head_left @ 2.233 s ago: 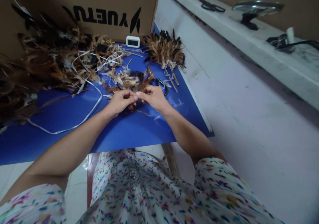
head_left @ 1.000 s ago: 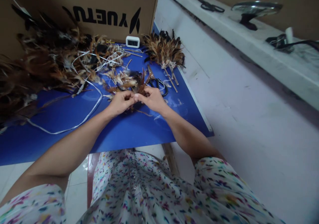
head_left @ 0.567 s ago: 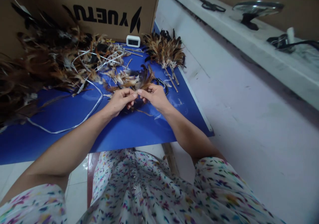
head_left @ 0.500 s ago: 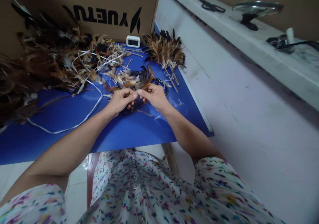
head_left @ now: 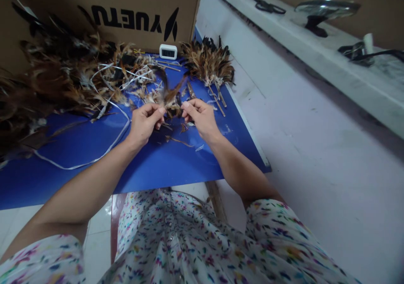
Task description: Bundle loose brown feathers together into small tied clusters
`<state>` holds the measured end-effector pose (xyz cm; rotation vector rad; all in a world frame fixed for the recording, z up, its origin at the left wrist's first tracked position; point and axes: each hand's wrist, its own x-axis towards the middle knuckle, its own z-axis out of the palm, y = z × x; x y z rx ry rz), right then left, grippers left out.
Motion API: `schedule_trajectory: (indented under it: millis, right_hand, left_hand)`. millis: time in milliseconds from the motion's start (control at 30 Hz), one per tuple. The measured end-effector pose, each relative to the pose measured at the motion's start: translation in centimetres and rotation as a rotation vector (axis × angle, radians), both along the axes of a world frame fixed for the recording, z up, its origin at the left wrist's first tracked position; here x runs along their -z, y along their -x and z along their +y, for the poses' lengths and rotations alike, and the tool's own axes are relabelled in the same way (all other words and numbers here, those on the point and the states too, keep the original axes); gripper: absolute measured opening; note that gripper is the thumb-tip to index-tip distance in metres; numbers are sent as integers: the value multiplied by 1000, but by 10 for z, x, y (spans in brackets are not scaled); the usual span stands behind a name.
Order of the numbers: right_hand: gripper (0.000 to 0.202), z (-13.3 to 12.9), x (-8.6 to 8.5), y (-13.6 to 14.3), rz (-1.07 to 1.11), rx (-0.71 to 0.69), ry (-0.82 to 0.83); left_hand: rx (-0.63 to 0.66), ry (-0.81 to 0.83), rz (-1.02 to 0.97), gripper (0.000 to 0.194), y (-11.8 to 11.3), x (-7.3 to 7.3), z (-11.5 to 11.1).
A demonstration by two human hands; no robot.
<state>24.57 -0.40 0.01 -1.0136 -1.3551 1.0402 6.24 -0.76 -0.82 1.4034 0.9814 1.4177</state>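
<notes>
Above a blue counter (head_left: 176,166), nearer than the white clock (head_left: 168,51), feathers (head_left: 173,93) are held by the left hand (head_left: 145,123) alone, fingers clamped; the right hand (head_left: 202,118) has been drawn away, fingers curled, grip unclear.

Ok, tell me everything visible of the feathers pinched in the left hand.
The tuft of near-black and brown feathers is pinched at its lower end by the bare left hand. It spreads from the grip in a loose V: a dark plume curving left, a straighter brown one leaning right. It looks soft, slightly blurred. It is held over the flat blue tabletop; its lower tips are hidden. The bare right hand is beside it, apparently not touching.
</notes>
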Motion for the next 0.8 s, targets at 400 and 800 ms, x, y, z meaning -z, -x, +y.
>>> schedule_trajectory:
  millis: [400, 800]
  right_hand:
    - [17, 4, 19, -1, -752, -30, -430]
    - [27, -1, 27, 12, -1095, -118, -410]
  left_hand:
    - [-237, -50, -288, 29, 10, -13, 12]
    - [-257, -5, -246, 27, 12, -14, 13]
